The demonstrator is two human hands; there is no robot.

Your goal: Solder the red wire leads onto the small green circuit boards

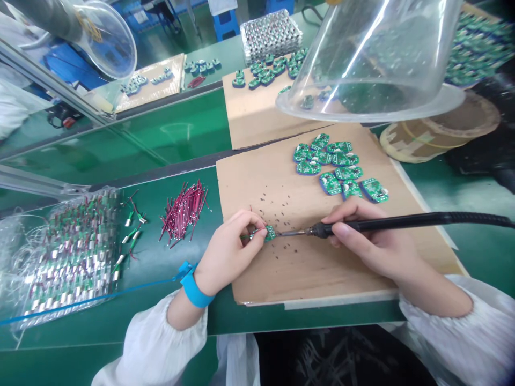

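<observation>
A small green board (270, 233) at mid-frame, pinched in our left hand (231, 247), our right hand (374, 246) wrapped around a soldering iron (386, 223), its tip just beside the board, cardboard (322, 279) below, red wires (185, 212) centre-left, other boards (345, 160) upper right of centre

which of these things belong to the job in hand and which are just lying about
Seem part of the job:
small green board, in the left hand
soldering iron, in the right hand, tip near that board
red wires and loose green boards, likely related
cardboard under the work

Probably just lying about:
stacked silver trays at the back
blue stool, farther off
</observation>
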